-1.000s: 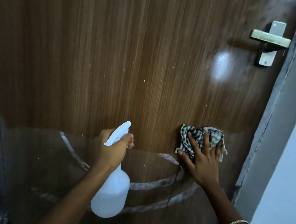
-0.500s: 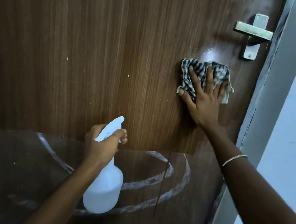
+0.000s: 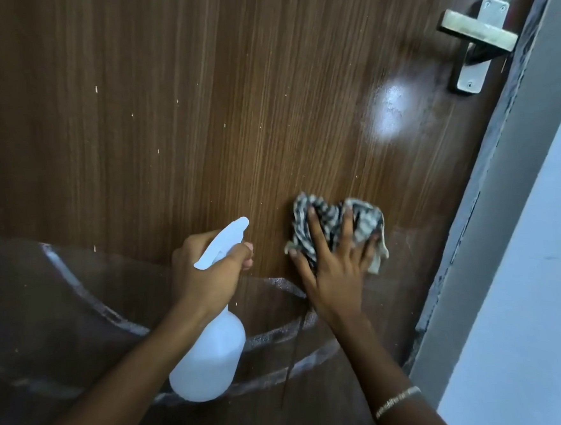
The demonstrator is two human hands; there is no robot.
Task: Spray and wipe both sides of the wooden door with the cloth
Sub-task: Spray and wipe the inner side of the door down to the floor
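While wooden door (image 3: 231, 99) fills view, left hand (image 3: 207, 277) grips neck of white spray bottle (image 3: 209, 360), fingers curled round it, nozzle aimed up-right at door face; bottle body hangs below wrist. Just right of it, checked cloth (image 3: 362, 220) sits bunched against door, slightly blurred. Right hand (image 3: 336, 274) presses cloth to wood, fingers straight and spread, nothing clasped. Thin bracelet (image 3: 397, 401) on right wrist. Metal lever handle (image 3: 477, 37) upper right, beside grey door frame (image 3: 505, 213).

The head-worn camera faces the wooden door (image 3: 199, 118) from close, looking forward, down and seemingly tilted.
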